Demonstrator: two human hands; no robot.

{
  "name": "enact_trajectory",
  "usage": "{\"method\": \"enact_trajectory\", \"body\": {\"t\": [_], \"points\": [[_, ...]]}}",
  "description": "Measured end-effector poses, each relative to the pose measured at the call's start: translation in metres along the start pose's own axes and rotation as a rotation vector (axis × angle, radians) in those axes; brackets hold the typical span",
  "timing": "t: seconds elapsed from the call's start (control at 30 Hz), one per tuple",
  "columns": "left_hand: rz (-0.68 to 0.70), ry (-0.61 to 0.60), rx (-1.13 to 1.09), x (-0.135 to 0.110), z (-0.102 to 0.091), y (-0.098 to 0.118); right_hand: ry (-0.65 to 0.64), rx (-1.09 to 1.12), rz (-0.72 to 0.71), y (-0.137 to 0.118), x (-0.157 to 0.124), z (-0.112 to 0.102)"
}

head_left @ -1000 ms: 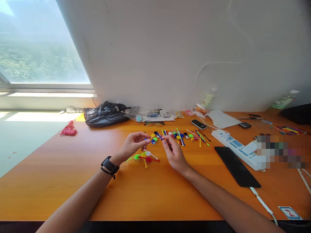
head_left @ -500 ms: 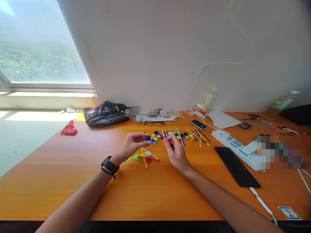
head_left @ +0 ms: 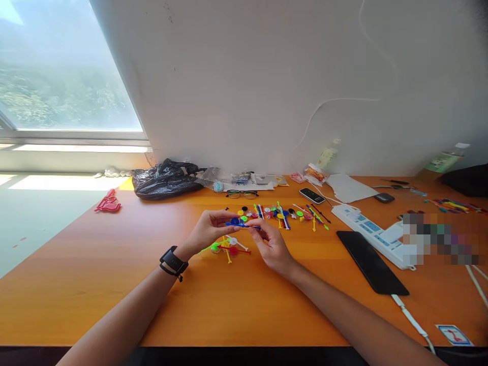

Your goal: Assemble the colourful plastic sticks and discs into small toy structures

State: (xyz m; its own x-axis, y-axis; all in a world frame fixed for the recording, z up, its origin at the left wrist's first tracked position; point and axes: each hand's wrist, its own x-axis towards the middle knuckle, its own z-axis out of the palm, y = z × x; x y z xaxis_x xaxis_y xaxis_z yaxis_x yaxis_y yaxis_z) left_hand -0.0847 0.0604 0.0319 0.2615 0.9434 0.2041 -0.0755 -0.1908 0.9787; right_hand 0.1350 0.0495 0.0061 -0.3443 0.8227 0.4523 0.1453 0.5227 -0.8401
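My left hand (head_left: pixel 209 230), with a black watch on its wrist, pinches a small blue disc (head_left: pixel 235 221) above the orange table (head_left: pixel 114 284). My right hand (head_left: pixel 271 244) pinches a thin blue stick (head_left: pixel 249 225) whose end meets the disc. Just below the hands lies a small assembly (head_left: pixel 227 248) of green, yellow, red and white sticks joined by discs. Behind the hands a scatter of loose coloured sticks and discs (head_left: pixel 290 213) is spread on the table.
A black phone (head_left: pixel 372 262) and a white power strip (head_left: pixel 375 235) lie to the right. A black plastic bag (head_left: pixel 164 179), glasses (head_left: pixel 241 193) and a small phone (head_left: pixel 311 195) sit by the wall. Pink clips (head_left: pixel 108 203) lie at the far left.
My right hand drew back from the loose pile with a blue stick and brought it to the blue disc in my left hand. The hands have closed together.
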Motion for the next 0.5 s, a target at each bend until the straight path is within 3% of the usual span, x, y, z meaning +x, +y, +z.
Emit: {"method": "enact_trajectory", "body": {"t": [0.2,0.5], "points": [[0.009,-0.087,0.05,-0.0018,0.0006,0.0001,0.027,-0.053,0.025,-0.0035,-0.0028,-0.0004],[0.073,-0.103,0.131,-0.0038,0.0056,0.0045,-0.009,-0.074,0.037,-0.0049,-0.003,0.0001]]}}
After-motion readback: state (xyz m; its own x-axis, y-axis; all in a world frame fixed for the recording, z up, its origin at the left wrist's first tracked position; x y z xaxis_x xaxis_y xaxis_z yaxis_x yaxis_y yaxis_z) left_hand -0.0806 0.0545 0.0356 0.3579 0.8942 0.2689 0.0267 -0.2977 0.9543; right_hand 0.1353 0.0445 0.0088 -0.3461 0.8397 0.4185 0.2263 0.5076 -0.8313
